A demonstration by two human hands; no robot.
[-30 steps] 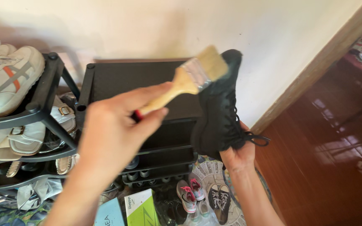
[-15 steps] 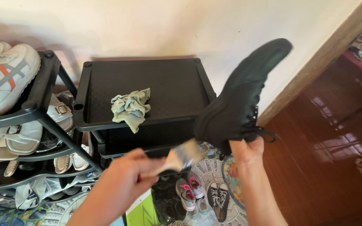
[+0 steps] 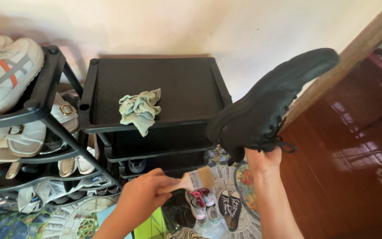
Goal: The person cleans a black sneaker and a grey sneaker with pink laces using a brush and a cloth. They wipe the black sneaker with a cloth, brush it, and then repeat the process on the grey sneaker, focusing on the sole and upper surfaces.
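Matte black shoe [image 3: 270, 106], lace-up, held up in the air by the right hand [image 3: 264, 159], which grips it closed around the heel/ankle end, toe pointing up and to the right toward the wall. Upper looks dull and slightly fuzzy, like suede or nubuck (can't tell which); black laces hang loose near the wrist. Sole side is smooth and rounded at the toe.

Left hand [image 3: 144, 194] is low, fingers wrapped shut on the pale wooden handle of a flat paintbrush [image 3: 195, 180] w/ light bristles and a metal band; brush points right, just below the shoe's heel, not touching it.

Behind: black plastic shoe rack [image 3: 111, 71], top shelf textured, square w/ raised rim. A crumpled pale green cloth [image 3: 140, 108] lies on it, one corner drooping over the front edge. To the left, a second tubular black rack [image 3: 36, 106] carries a white sneaker [image 3: 7, 73] w/ orange and grey stripes, plus buckled sandals below. Glossy reddish floor [image 3: 359, 146] at right; small shoes [image 3: 213, 203] on a patterned mat below.
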